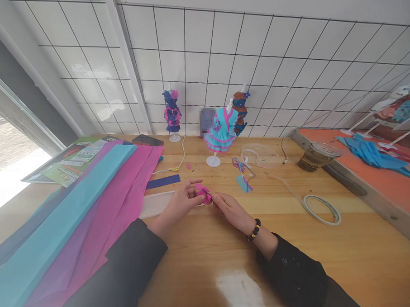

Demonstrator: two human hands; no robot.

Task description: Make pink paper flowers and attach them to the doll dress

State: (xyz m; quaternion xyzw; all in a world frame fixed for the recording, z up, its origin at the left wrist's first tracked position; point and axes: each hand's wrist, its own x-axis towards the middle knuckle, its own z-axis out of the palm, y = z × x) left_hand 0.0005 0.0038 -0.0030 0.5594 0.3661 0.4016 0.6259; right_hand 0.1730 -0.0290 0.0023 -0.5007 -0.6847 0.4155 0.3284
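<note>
A small magenta paper piece (pixel 202 193), folded or gathered, is held above the middle of the wooden table. My left hand (pixel 186 197) grips it from the left between thumb and fingers. From the right, my right hand (pixel 229 209) pinches at its right edge, where a small dark spot shows; what that is I cannot make out. Under and beside my left hand lies a white flat strip (pixel 158 203), with a dark blue paper strip (pixel 163 181) just behind it. A light blue paper scrap with a purple edge (pixel 243 183) lies beyond my right hand.
Long sheets of coloured paper (pixel 92 212) cover the left side. Small dress forms stand at the back, one in a turquoise and pink dress (pixel 220 130), another in navy and pink (pixel 172 112). A tape roll (pixel 305 203) and a lidded cup (pixel 317 156) are at right.
</note>
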